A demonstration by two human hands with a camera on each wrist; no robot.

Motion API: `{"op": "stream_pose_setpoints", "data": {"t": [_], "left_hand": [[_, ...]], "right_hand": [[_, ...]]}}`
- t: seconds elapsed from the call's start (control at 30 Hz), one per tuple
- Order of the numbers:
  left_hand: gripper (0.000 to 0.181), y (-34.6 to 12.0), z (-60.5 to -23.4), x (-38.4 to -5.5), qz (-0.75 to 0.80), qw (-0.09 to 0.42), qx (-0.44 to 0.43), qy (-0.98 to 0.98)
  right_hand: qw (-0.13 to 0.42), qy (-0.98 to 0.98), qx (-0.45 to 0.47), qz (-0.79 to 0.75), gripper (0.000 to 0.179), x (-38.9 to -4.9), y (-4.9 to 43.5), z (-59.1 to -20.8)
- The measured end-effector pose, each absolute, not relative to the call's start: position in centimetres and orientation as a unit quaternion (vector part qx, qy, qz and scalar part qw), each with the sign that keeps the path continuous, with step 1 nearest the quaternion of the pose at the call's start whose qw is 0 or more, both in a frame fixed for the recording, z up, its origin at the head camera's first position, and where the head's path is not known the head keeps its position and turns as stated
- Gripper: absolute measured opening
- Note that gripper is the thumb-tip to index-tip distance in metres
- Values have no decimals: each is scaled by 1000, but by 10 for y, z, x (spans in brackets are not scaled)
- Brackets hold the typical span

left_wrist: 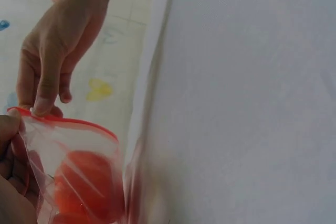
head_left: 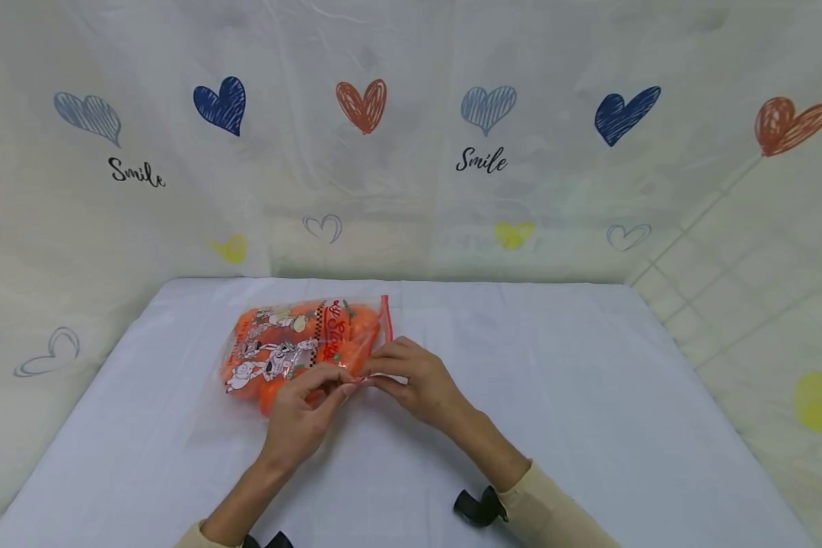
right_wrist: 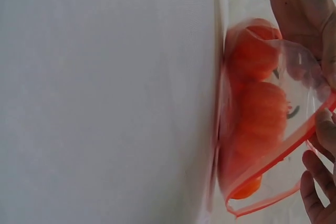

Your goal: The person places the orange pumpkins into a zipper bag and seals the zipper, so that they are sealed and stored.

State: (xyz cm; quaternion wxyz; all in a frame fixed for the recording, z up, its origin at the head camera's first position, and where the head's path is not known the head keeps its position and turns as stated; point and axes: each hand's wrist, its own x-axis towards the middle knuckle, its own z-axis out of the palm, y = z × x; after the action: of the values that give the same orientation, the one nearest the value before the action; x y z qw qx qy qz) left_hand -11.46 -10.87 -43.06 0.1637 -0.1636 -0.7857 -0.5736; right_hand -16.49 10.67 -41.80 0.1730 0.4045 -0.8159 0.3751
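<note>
A clear zip bag (head_left: 281, 342) with orange cartoon print and a red zip edge lies on the white-covered table. Inside it are several orange-red round fruits (right_wrist: 260, 114) with green stems, perhaps tomatoes. My left hand (head_left: 301, 418) pinches the near corner of the red edge between thumb and fingers. Close beside it, my right hand (head_left: 418, 384) pinches the same edge, as the left wrist view also shows. In the right wrist view, the two red strips (right_wrist: 268, 200) stand apart toward the bag's far end. The fruits' lower parts are partly hidden.
The white tablecloth (head_left: 555, 380) spreads around the bag. A pale sheet (head_left: 411, 183) with printed hearts hangs behind the table and down its sides. Black wrist straps (head_left: 478, 508) sit at the sleeve cuffs.
</note>
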Motion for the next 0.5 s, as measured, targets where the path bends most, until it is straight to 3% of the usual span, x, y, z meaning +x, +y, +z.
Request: {"op": "stream_pose_setpoints", "data": {"t": [0.5], "left_hand": [[13,-112,-429,-112,-591,157,-171,-773]], "right_hand": [[134,-838,357,390,25,-181,112,-429]]}}
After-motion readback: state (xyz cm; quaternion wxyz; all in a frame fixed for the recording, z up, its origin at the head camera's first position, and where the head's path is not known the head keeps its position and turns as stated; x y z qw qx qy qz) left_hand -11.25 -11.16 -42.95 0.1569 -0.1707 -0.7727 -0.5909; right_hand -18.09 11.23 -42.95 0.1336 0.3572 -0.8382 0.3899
